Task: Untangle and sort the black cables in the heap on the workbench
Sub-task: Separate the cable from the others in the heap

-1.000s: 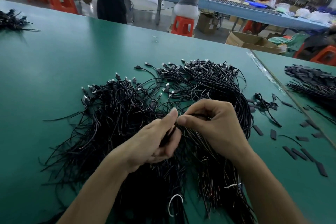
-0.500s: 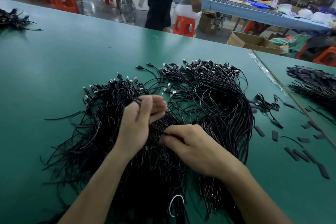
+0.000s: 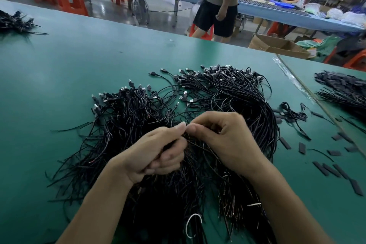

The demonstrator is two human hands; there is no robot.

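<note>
1. Black thin cables with metal-tipped plugs (image 3: 198, 103) lie in one wide heap in the middle of the flat green counter (image 3: 79, 69), straight in front of the person. The plugs point away and the bare ends point toward the body.
2. The left hand (image 3: 158, 156) is curled round a small bunch of strands lifted from the heap. The right hand (image 3: 223, 140) pinches a single thin strand between thumb and forefinger, just beside the left thumb. Both hands are grasping cable above the heap's centre, so one strand seems to be in the middle of being teased free.
3. Probably done: the right-hand sweep of cables (image 3: 249, 101) runs in a roughly parallel arc with its plugs bunched together, which looks partly ordered. A small coiled black bundle (image 3: 293, 113) lies apart, just to the right of the heap.
4. Left to do: the left-hand knotted clump (image 3: 128, 109) is looped on itself with strands sticking out every way, and the near ends cross one another under the forearms. I judge most of the heap to be unsorted.
5. A dark pile on the adjoining counter (image 3: 340, 93) and another dark pile at the far left (image 3: 13, 23) may be sorted stock, but I cannot tell.
6. Short flat black strips (image 3: 328, 168) lie scattered to the right, and a white looped tie (image 3: 191, 224) sits among the near ends.
</note>
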